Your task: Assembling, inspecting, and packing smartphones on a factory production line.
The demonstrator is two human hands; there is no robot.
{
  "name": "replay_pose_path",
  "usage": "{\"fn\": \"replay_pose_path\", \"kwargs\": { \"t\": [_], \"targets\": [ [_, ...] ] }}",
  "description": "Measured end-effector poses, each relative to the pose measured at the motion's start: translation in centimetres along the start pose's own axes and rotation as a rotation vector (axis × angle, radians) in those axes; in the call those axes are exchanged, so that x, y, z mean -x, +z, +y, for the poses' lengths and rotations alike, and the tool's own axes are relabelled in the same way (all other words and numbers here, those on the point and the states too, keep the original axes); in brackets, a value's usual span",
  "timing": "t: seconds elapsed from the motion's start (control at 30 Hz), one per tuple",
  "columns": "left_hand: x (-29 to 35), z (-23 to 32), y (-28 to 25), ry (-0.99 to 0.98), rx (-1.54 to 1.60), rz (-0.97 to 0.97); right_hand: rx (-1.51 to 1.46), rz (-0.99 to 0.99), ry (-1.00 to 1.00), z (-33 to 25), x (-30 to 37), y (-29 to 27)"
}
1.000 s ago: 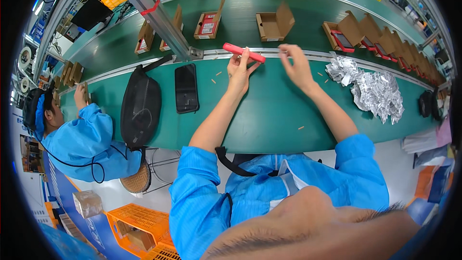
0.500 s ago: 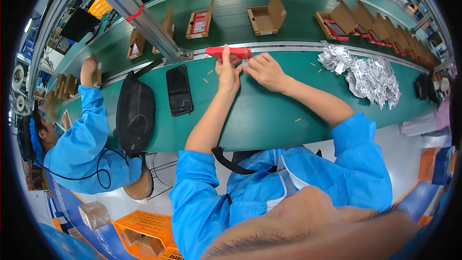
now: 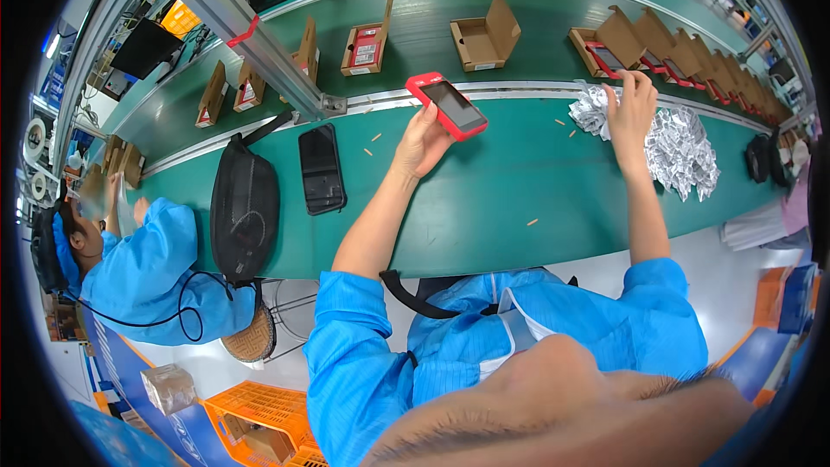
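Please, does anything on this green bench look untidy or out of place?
Yes: small tan slivers lie scattered on the green bench, apart from the silvery heap at the right, so they look like stray debris. No damage is evident.

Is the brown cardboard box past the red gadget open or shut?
Open. The brown cardboard box beyond the red, rectangular, dark-screened device in the left hand has its lid raised on the right, showing inside.

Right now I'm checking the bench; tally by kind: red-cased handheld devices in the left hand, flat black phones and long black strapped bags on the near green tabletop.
Red-cased handheld device: 1
Flat black phone: 1
Long black strapped bag: 1
Total: 3
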State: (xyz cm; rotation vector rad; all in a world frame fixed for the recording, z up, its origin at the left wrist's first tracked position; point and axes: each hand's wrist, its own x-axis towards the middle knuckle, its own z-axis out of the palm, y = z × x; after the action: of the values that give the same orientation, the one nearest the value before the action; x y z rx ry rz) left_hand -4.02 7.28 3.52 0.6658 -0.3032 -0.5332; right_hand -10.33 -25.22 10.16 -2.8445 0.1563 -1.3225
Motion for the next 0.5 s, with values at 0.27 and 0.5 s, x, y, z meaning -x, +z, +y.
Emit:
{"fn": "replay_pose_path", "kwargs": {
  "t": [0.27,0.5],
  "targets": [
    [-0.5,-0.4,0.4,-0.082,-0.106,-0.068,-2.004,-1.222,0.998,-13.5,3.5,3.0],
    [-1.1,-0.3,-0.9,0.009,-0.085,0.146,-1.855,-0.595,1.035,-9.5,0.5,12.9]
  ]
}}
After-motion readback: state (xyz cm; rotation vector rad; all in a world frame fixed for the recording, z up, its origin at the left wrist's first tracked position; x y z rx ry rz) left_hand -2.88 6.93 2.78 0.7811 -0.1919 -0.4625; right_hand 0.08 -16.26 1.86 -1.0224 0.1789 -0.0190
